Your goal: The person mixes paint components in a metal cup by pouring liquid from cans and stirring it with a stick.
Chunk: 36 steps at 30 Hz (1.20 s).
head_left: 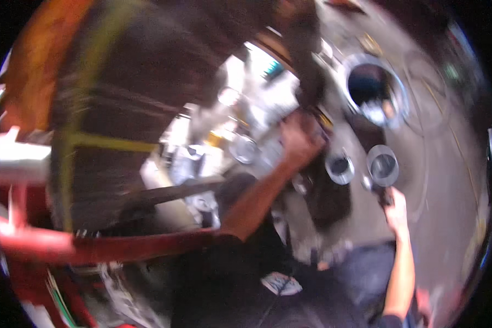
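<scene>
The whole view is smeared by motion, so I can only make out coarse shapes. My right hand (394, 206), at the lower right of centre, is wrapped around a dark handle, fingers curled tight on it. That handle carries a round metal cup (383, 165) just above the hand; its long axis runs roughly up and down the frame, handle low, cup high, with the open mouth facing the camera. Just left of it sits a second, smaller metal cup (339, 168), mouth also up, close beside the first but apart from it.

My left hand (300, 139) is at the centre of the frame, reaching up from a bare forearm and pressed onto a dark object; I cannot tell whether it grips or just rests there.

In the upper right a large shiny ring (376, 87) opens onto a dark hole. A pale clutter of packages (246, 109) fills the upper centre, white with a small teal patch, shapes too blurred to sort. A red curved bar (93, 246) sweeps across the lower left, below a dark panel with yellow-green stripes (109, 143).
</scene>
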{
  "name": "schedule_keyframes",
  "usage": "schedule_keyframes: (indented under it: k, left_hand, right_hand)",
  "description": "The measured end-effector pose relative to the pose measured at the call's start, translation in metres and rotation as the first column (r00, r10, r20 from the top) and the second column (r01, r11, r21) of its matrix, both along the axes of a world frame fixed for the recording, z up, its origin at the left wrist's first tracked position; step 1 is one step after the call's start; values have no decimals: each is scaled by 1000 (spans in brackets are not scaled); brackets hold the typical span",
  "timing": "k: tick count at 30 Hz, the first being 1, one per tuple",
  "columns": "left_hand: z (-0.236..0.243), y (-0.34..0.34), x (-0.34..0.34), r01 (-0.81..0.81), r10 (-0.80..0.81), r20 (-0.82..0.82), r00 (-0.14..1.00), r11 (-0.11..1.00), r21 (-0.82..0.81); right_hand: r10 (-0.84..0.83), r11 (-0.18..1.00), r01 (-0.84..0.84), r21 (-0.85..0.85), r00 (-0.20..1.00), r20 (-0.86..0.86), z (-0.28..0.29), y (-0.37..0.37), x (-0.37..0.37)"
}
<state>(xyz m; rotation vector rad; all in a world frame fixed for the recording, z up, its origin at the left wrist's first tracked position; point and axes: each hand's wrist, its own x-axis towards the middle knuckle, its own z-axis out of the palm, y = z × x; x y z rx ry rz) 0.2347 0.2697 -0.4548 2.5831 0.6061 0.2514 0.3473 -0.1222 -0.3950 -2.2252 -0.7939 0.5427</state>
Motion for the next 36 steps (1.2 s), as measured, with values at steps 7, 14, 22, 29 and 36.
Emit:
schedule_keyframes:
  k: [7,14,22,29,36]
  left_hand:
    - [4,-16,-1,-18,27,-54,998,988,152]
    - [10,-19,3,-4,28,-147,989,986,164]
    - [6,-24,5,-69,103,-139,985,971,229]
    - [33,-42,-30,-144,139,68,988,987,75]
    - [112,-79,-143,-249,265,149,953,962,-114]
  right_hand:
    - [2,996,10,84,991,-137,-33,7,24]
    - [53,995,-31,97,971,-232,-76,6,45]
    - [144,981,-124,150,981,-133,-106,9,57]
    - [196,979,-186,78,968,-158,-104,14,58]
    - [205,976,-217,-25,951,-233,-123,10,70]
